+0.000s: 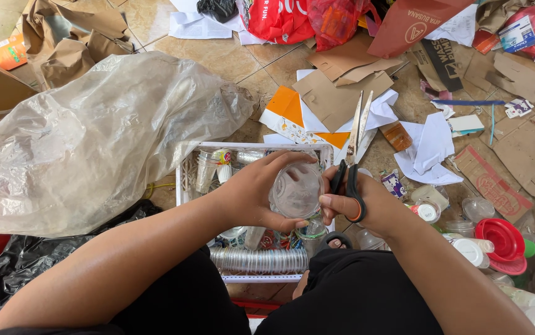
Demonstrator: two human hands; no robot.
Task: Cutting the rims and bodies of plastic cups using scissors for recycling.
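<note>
A clear plastic cup (296, 189) sits at the centre of the scene, gripped in the person's left hand (252, 193), whose fingers curl around its far and near sides with the thumb pressing from below; the cup's open mouth faces the camera. Just to its right, touching the cup's rim, the right hand (366, 205) is closed around a pair of scissors (354, 149) with black handles lined in orange, fingers through the loops, the blades nearly together and pointing away toward the far side of the floor.

Both forearms reach in from the near edge and meet above a white plastic crate (183, 186) holding stacked clear cups; a long sleeve of nested cups (258, 260) lies across its near side.

A large crumpled clear plastic bag (93, 136) fills the left. To the right lie red lids (500, 239) and small bottles, and farther off, torn cardboard (335, 93), white paper and red bags litter the tiled floor.

The cup hides most of the left palm; whether the blades touch the cup cannot be made out. The person's dark clothing blocks the crate's near edge.
</note>
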